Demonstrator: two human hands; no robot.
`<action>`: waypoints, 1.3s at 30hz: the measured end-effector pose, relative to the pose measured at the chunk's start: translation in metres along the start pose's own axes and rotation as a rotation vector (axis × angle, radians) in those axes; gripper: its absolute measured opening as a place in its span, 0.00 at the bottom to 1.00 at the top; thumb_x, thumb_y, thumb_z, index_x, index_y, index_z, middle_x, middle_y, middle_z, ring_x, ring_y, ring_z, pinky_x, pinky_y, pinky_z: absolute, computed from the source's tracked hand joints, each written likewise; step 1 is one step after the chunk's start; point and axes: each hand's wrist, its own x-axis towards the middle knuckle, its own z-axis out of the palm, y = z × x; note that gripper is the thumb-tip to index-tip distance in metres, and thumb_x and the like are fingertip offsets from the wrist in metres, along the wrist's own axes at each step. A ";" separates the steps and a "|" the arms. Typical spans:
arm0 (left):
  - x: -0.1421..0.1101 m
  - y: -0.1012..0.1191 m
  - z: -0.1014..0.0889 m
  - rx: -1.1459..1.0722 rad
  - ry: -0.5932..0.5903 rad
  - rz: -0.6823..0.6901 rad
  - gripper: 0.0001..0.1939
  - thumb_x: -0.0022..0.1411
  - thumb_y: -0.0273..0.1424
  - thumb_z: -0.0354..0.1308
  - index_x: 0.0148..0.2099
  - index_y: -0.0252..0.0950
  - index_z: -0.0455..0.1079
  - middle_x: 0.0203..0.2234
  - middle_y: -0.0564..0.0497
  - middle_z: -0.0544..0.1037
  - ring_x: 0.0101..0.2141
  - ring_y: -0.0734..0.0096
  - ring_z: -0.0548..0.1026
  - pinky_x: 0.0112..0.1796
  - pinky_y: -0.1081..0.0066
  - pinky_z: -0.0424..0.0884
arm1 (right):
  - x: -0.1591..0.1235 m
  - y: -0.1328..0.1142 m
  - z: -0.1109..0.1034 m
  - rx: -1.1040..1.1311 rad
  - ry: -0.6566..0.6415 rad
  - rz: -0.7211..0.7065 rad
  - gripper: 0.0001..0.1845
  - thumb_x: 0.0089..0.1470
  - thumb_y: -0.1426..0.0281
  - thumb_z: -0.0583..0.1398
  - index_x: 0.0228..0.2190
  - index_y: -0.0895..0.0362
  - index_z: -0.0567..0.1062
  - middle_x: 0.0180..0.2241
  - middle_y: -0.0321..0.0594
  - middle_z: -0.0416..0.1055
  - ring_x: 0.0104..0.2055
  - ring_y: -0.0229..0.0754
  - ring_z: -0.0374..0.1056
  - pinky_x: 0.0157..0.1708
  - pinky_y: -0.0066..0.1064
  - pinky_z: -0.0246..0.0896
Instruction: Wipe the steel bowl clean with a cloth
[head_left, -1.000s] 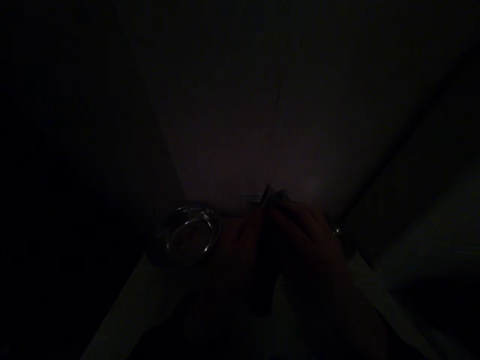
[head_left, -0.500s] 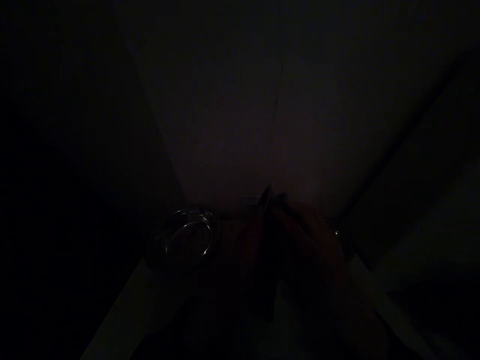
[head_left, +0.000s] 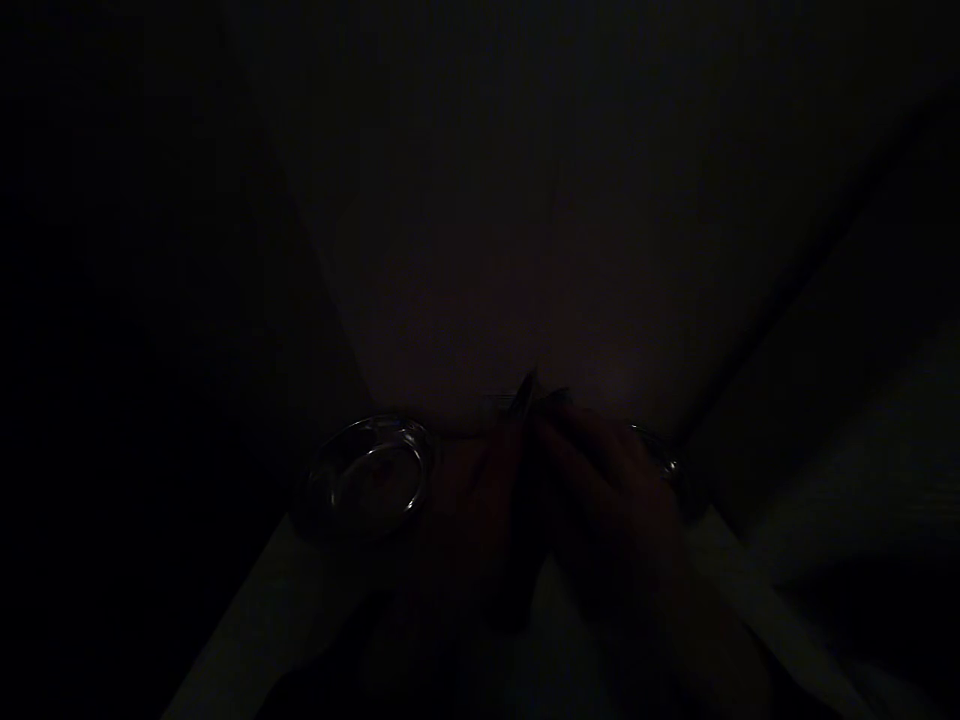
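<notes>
The picture is very dark. Near the middle, my left hand (head_left: pixel 480 485) and my right hand (head_left: pixel 619 475) are close together with fingers bent inward. Between their fingertips sits a thin, dark, pointed piece (head_left: pixel 523 392), whose kind I cannot make out. Both hands seem closed on it, though shadow hides most of the fingers. Left of my left hand stands a shiny metal bowl (head_left: pixel 375 427) with something faint and reddish at its bottom. Part of a second shiny metal bowl (head_left: pixel 667 465) shows behind my right hand.
A pale table (head_left: pixel 240 610) runs under the bowls and forearms. Behind it rises a plain pale wall (head_left: pixel 480 250). A small pale-edged item (head_left: pixel 499 398) lies just beyond the hands. The left side is nearly black.
Both hands have shifted slightly left along with the pointed piece. More of the right-hand bowl's rim shows now. The left bowl has stayed put.
</notes>
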 end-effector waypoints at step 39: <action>0.008 0.010 -0.004 -0.139 -0.025 -0.179 0.13 0.54 0.40 0.56 0.34 0.37 0.74 0.33 0.46 0.80 0.35 0.60 0.78 0.33 0.68 0.74 | -0.005 -0.015 0.000 -0.083 0.038 -0.093 0.15 0.56 0.78 0.55 0.44 0.62 0.75 0.44 0.51 0.72 0.47 0.51 0.64 0.40 0.44 0.69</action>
